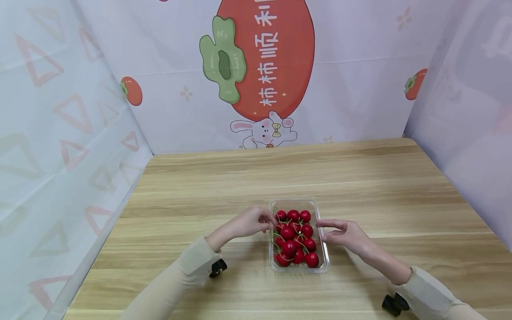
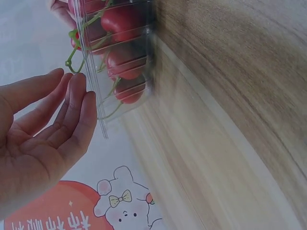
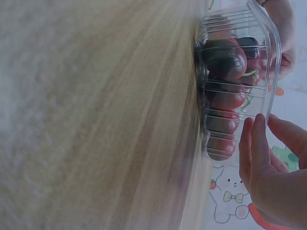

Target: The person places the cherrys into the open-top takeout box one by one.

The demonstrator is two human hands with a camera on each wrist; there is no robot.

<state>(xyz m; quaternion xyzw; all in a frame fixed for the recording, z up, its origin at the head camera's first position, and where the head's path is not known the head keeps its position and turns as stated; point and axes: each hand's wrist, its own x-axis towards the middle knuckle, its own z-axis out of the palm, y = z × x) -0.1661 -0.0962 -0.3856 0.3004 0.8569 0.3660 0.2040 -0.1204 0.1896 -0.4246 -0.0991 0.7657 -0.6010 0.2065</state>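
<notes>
A clear plastic punnet (image 1: pixel 326 266) stands on the table between my hands, holding several red cherries (image 1: pixel 289 248) with green stems. At its left rim, my left hand (image 1: pixel 253 221) has its fingers loosely bent. In the left wrist view, the left fingertips (image 2: pixel 88 98) come close to the rim beside a cherry stem (image 2: pixel 76 71), with nothing seen between thumb and fingers. My right hand (image 1: pixel 352 238) is at the opposite rim. The right wrist view shows its fingers (image 3: pixel 259 139) and thumb tips meeting around the punnet's edge, pinching it.
The wooden table (image 1: pixel 200 182) extends around the punnet. A printed cloth backdrop (image 1: pixel 352 80) rises behind it, with cloth side walls (image 1: pixel 68 115) at left and right. Black wrist cameras (image 1: pixel 218 268) hang under both sleeves.
</notes>
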